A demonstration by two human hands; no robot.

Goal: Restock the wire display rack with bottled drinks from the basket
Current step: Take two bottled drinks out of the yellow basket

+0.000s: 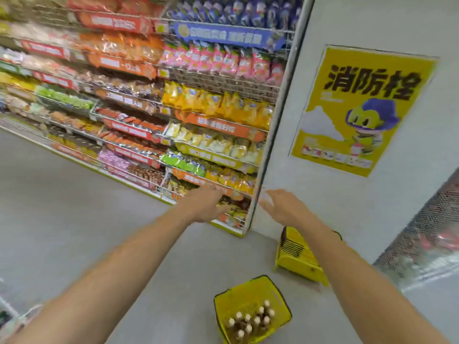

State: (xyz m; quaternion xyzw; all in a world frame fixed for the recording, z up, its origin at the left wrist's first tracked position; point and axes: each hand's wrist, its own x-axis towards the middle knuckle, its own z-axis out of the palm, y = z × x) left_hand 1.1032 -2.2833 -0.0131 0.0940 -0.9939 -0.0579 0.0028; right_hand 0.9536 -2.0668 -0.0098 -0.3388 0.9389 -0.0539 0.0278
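One yellow basket (238, 292) on the floor, lower centre, holding about ten white-capped bottles (250, 319), upright. One stack of yellow baskets (295, 260) tipped by the wall. One yellow poster (323, 135). Two hands, left hand (208, 204) and right hand (280, 207): outstretched, fingers spread, holding nothing, clear of the basket.

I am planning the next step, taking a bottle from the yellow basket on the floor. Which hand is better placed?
Probably the right hand: the basket of bottles lies nearer its forearm. The left hand is equally empty, but slightly farther.
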